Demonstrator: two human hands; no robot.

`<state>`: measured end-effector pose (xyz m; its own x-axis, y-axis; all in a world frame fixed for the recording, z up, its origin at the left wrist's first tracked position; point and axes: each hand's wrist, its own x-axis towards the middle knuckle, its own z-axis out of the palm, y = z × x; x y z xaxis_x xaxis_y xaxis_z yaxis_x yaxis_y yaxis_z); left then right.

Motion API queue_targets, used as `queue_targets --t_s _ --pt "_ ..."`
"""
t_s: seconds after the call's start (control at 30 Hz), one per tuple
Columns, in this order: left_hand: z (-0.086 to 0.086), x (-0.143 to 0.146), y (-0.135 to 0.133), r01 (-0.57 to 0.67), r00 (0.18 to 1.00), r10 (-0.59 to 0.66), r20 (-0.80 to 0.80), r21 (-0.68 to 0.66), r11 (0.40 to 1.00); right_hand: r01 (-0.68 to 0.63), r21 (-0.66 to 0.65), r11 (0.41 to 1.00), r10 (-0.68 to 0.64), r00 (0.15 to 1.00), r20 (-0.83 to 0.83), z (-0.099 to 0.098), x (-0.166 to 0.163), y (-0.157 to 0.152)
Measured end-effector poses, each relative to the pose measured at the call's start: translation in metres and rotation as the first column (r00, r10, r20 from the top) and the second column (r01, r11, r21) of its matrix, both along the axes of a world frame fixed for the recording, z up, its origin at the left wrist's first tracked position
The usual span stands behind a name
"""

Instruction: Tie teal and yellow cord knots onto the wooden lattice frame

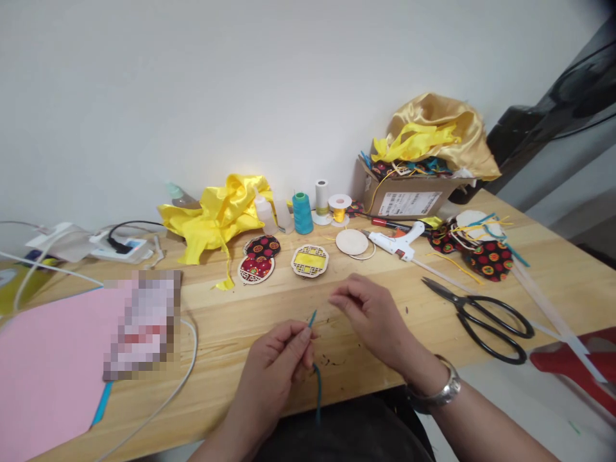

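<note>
My left hand (279, 362) is closed in a pinch on a thin teal cord (317, 385). The cord's short tip sticks up above my fingers and its long end hangs down over the table's front edge. My right hand (370, 314) hovers just right of it with fingers curled together, a silver watch on the wrist. Whether it holds anything I cannot make out. Both hands are above the near edge of the wooden table (553, 269).
Black scissors (486, 317) lie to the right. A white glue gun (399, 244), round fabric discs (257, 266), a wooden lattice disc (309, 260), thread spools (303, 213), yellow satin (216, 218) and a cardboard box (409, 192) stand behind. Pink paper (48, 366) and a white cable (178, 378) lie left.
</note>
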<state>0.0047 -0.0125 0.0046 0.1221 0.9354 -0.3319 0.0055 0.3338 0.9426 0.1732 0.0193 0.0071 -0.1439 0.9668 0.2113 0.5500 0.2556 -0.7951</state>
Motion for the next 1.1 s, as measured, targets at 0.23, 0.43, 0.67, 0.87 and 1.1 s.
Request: queue_targets --t_s 0.23,0.43,0.67,0.87,1.1 --pt "-0.008 -0.005 0.005 -0.191 0.967 0.2 0.157 -0.068 0.979 -0.023 0.054 0.998 -0.005 0.885 0.465 -0.014 0.012 -0.01" --pt "-0.011 -0.004 0.006 -0.227 0.944 0.247 0.217 -0.115 0.967 -0.048 0.118 0.992 -0.052 0.689 0.723 -0.02 -0.004 -0.026" --pt "-0.009 -0.007 0.007 -0.231 0.94 0.254 0.228 -0.122 0.965 -0.087 0.155 0.984 -0.072 0.599 0.797 -0.026 -0.015 -0.023" --pt "-0.014 -0.011 0.002 -0.196 0.942 0.221 0.252 -0.123 0.973 -0.056 -0.148 0.987 0.094 0.959 0.269 0.008 -0.001 0.01" --pt "-0.02 -0.012 0.005 -0.194 0.943 0.224 0.246 -0.141 0.971 -0.201 -0.131 0.971 0.141 0.92 -0.366 0.112 0.013 0.082"
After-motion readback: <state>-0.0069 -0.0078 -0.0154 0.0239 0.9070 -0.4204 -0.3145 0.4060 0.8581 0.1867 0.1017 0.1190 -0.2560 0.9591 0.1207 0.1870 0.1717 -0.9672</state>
